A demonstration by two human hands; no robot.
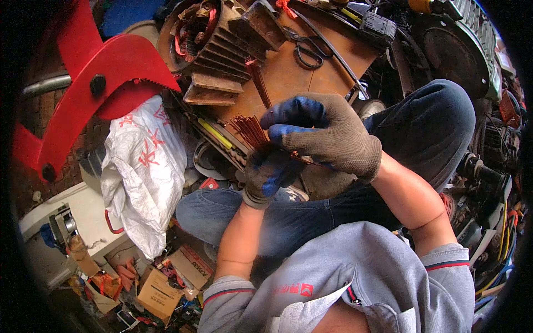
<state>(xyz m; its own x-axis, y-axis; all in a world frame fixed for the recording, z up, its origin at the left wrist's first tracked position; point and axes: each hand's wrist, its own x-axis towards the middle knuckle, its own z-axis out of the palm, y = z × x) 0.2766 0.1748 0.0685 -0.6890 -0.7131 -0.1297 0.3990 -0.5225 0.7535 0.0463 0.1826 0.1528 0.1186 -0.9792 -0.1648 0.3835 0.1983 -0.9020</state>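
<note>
My left hand [266, 175], in a grey-brown glove with blue-coated fingers, is closed round a bundle of cut copper wires [249, 132], whose ends fan out upward. Just above and to its right, my right hand [336, 133], gloved the same way, has its fingers curled together. A thinner bunch of copper wires [259, 83] with a reddish tip runs down to the fingertips of my right hand; the exact grip is partly hidden. Beyond the hands, a finned motor housing [214, 66] with windings inside lies on a brown board [288, 75]. Black-handled scissors [310, 53] rest beside it.
At the left stands a large red toothed cutter [100, 72] above a white woven sack [145, 177]. Cardboard boxes [160, 291] and scraps lie at the lower left. A tool battery [379, 29] sits far right of the board. Cables [502, 244] and metal parts crowd the right side.
</note>
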